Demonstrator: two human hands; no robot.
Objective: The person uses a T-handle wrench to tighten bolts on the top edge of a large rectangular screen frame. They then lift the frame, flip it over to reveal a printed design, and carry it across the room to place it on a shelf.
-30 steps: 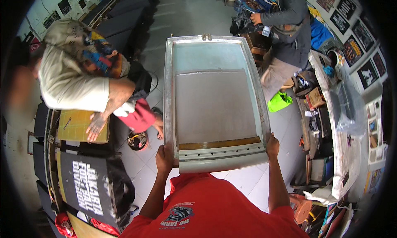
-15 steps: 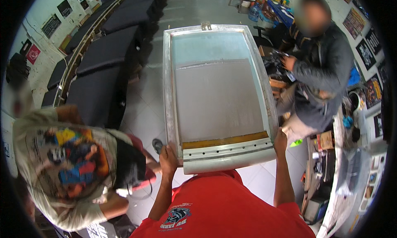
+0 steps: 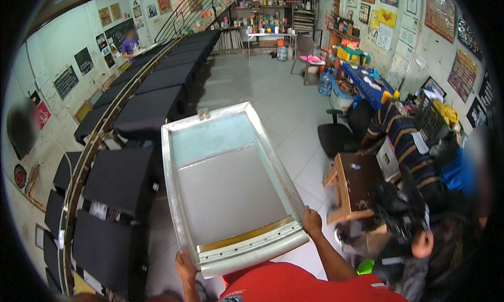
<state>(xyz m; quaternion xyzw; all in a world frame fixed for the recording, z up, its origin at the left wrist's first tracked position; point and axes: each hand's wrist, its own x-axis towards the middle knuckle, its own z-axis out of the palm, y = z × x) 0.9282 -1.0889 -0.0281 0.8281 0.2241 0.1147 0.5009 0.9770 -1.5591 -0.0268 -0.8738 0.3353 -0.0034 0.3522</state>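
Frame: a large metal-edged screen frame (image 3: 231, 189) is being carried out in front of the person, running from the 6 o'clock edge of the view up toward 12 o'clock, its far end tilted slightly toward 11 o'clock.
Mesh: a pale grey panel is filling the middle of the frame, with a light blue band at the far end and a thin yellowish strip along the near end.
Left hand: the left hand (image 3: 186, 265) is gripping the near left corner of the frame, at about 7 o'clock; the grip is closed on the rim.
Right hand: the right hand (image 3: 311, 219) is holding the near right corner, at about 5 o'clock; the grip is closed around the edge.
Shirt: a red shirt (image 3: 310, 286) is showing along the bottom of the view.
Platens: a row of black printing boards (image 3: 118, 184) is curving along the left, from 8 o'clock up to 11 o'clock.
Floor: grey tiled floor (image 3: 252, 84) is lying beneath and beyond the frame.
Right side: a small wooden stool (image 3: 354, 189) is standing at 3 o'clock, just beside a seated person in a striped top (image 3: 401, 139).
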